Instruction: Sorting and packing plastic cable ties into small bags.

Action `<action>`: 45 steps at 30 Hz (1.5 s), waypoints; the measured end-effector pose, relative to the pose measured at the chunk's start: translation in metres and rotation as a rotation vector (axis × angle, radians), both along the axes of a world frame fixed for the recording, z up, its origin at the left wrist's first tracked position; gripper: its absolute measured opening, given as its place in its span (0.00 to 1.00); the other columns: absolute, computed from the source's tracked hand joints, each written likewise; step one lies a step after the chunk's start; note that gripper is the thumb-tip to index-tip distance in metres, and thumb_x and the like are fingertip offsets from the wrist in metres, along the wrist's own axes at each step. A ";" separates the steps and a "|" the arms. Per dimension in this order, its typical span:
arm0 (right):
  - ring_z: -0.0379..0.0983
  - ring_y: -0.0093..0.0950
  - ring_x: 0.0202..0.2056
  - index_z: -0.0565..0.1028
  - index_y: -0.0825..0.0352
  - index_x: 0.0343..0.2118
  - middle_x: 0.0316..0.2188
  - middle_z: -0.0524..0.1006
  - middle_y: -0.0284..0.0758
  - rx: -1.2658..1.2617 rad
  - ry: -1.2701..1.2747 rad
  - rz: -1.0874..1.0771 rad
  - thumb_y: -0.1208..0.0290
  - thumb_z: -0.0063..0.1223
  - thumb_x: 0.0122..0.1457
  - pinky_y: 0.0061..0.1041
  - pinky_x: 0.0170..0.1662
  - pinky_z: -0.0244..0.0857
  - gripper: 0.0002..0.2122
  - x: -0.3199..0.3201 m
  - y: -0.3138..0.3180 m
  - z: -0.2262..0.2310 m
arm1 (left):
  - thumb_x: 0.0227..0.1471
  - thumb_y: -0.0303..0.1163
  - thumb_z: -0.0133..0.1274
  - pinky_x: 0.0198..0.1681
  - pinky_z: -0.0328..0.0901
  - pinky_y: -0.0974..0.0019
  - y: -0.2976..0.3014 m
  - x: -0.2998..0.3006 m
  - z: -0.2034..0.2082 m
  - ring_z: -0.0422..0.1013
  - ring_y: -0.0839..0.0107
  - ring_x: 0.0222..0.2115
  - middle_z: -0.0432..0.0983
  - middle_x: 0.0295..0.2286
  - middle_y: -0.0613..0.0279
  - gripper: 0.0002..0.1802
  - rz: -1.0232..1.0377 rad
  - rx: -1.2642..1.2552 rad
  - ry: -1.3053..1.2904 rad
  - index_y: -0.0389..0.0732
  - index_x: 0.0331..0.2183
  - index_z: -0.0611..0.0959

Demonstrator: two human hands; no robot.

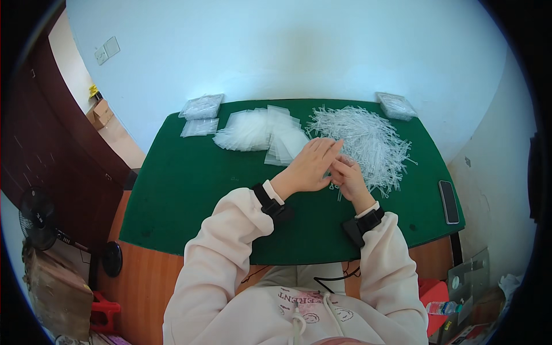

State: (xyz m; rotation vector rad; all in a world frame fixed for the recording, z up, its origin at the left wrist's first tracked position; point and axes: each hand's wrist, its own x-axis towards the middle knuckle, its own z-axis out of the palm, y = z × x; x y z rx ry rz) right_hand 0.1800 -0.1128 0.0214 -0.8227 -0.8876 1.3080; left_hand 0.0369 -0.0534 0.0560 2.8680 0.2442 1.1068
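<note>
My left hand (310, 165) is over the middle of the green table, fingers stretched out, its palm turned toward my right hand and touching or nearly touching it. My right hand (349, 179) is closed, fingers curled round a few thin clear plastic sticks; small looped ends show beside its fingers, but most of the sticks are hidden. Just beyond my right hand spreads a large loose pile of clear plastic sticks (368, 144) with looped ends. Left of the pile, clear plastic zip bags (247, 131) lie fanned out, partly overlapping, close to my left hand.
On the green table (190, 195), stacks of filled clear bags stand at the back left (202, 107) and back right (397, 107). A phone (449, 202) lies near the right edge. A white wall rises behind. A black fan (38, 210) stands at left, a water bottle (443, 308) at lower right.
</note>
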 end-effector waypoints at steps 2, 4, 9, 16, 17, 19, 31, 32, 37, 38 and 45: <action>0.48 0.11 0.12 0.70 0.66 0.27 0.15 0.62 0.23 -0.008 0.069 0.022 0.71 0.46 0.53 0.13 0.15 0.41 0.04 0.002 0.001 -0.003 | 0.29 0.30 0.56 0.50 0.54 0.57 0.000 -0.001 0.000 0.58 0.54 0.45 0.59 0.42 0.48 0.43 0.000 0.020 -0.036 0.34 0.51 0.58; 0.47 0.12 0.12 0.70 0.66 0.27 0.15 0.62 0.23 -0.013 0.102 0.033 0.71 0.46 0.54 0.13 0.16 0.41 0.05 0.004 0.002 -0.004 | 0.29 0.30 0.56 0.49 0.54 0.58 0.000 0.000 -0.002 0.58 0.53 0.45 0.59 0.42 0.48 0.44 -0.021 -0.038 -0.052 0.34 0.51 0.58; 0.48 0.13 0.12 0.69 0.66 0.24 0.14 0.61 0.24 0.005 0.121 0.071 0.70 0.44 0.54 0.14 0.16 0.41 0.06 0.005 0.002 -0.003 | 0.30 0.30 0.55 0.48 0.56 0.59 -0.002 -0.001 -0.003 0.58 0.51 0.44 0.59 0.42 0.47 0.45 -0.087 -0.228 -0.057 0.36 0.53 0.55; 0.48 0.14 0.12 0.67 0.66 0.22 0.13 0.59 0.25 -0.028 0.161 0.020 0.71 0.41 0.54 0.14 0.16 0.42 0.07 0.003 0.003 0.001 | 0.30 0.30 0.55 0.47 0.57 0.59 -0.001 0.000 -0.007 0.59 0.51 0.43 0.59 0.42 0.47 0.45 -0.070 -0.197 -0.053 0.36 0.53 0.55; 0.48 0.14 0.12 0.68 0.66 0.23 0.13 0.59 0.25 -0.023 0.170 0.023 0.72 0.41 0.53 0.14 0.16 0.42 0.06 0.004 0.003 0.000 | 0.30 0.30 0.55 0.47 0.57 0.59 -0.001 0.000 -0.007 0.59 0.51 0.43 0.59 0.42 0.47 0.45 -0.061 -0.183 -0.060 0.36 0.53 0.55; 0.48 0.14 0.12 0.68 0.67 0.24 0.13 0.60 0.25 -0.013 0.188 0.030 0.74 0.41 0.52 0.14 0.16 0.42 0.05 0.005 0.003 -0.001 | 0.30 0.29 0.55 0.47 0.57 0.59 -0.001 0.000 -0.008 0.59 0.51 0.43 0.60 0.42 0.47 0.45 -0.053 -0.169 -0.067 0.36 0.53 0.55; 0.52 0.11 0.13 0.71 0.68 0.28 0.15 0.64 0.23 0.040 -0.136 -0.035 0.77 0.44 0.47 0.13 0.16 0.43 0.05 0.004 0.004 -0.010 | 0.30 0.28 0.55 0.48 0.55 0.58 -0.003 0.002 -0.007 0.59 0.53 0.44 0.61 0.42 0.49 0.42 -0.019 -0.036 -0.057 0.36 0.51 0.59; 0.52 0.11 0.13 0.71 0.68 0.28 0.15 0.64 0.23 0.040 -0.136 -0.034 0.77 0.44 0.47 0.13 0.16 0.43 0.05 0.003 0.004 -0.009 | 0.30 0.28 0.55 0.48 0.55 0.58 -0.002 0.002 -0.007 0.59 0.53 0.44 0.61 0.42 0.49 0.42 -0.015 -0.023 -0.055 0.36 0.51 0.60; 0.54 0.11 0.15 0.71 0.68 0.28 0.17 0.66 0.23 0.064 -0.190 -0.035 0.78 0.44 0.47 0.12 0.17 0.45 0.05 -0.002 0.003 -0.007 | 0.30 0.26 0.54 0.48 0.55 0.57 0.000 0.003 -0.008 0.59 0.53 0.44 0.61 0.42 0.49 0.40 -0.013 0.020 -0.021 0.37 0.50 0.61; 0.55 0.11 0.15 0.71 0.68 0.29 0.19 0.67 0.24 0.078 -0.218 -0.032 0.79 0.44 0.48 0.12 0.17 0.45 0.05 -0.002 0.003 -0.008 | 0.30 0.25 0.53 0.48 0.55 0.57 0.000 0.003 -0.008 0.59 0.53 0.44 0.61 0.42 0.49 0.40 -0.015 0.030 -0.006 0.37 0.50 0.61; 0.55 0.10 0.16 0.71 0.66 0.28 0.18 0.66 0.22 0.034 -0.138 -0.050 0.76 0.46 0.50 0.10 0.18 0.45 0.03 0.000 0.006 -0.014 | 0.29 0.24 0.52 0.48 0.55 0.56 -0.005 0.007 -0.010 0.59 0.52 0.44 0.60 0.42 0.49 0.39 -0.043 0.022 -0.018 0.37 0.50 0.61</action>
